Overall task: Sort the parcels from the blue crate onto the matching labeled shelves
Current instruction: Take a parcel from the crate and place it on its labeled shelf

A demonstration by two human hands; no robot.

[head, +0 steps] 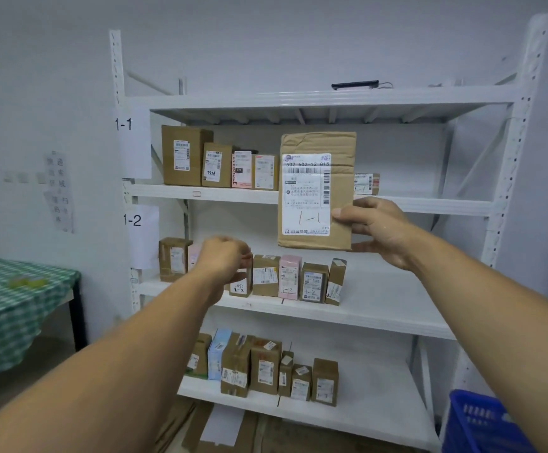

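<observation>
The right hand (377, 230) is holding a flat brown parcel (318, 191) upright in the air in front of the white rack (508, 178). The thumb is pressing on its front near the right edge and the fingers are curling behind it. The parcel's white label is carrying a handwritten "1-1". Its upper part is covering the opening of the 1-1 shelf (220, 194), where a row of boxes is standing. The left hand (225, 259) is blurred, with fingers curled, just in front of the small boxes on the 1-2 shelf (380, 308). I cannot tell if it is gripping one. The blue crate (481, 423) is standing low on the right. A bench (11, 299) with a green checked cloth is standing on the left.
</observation>
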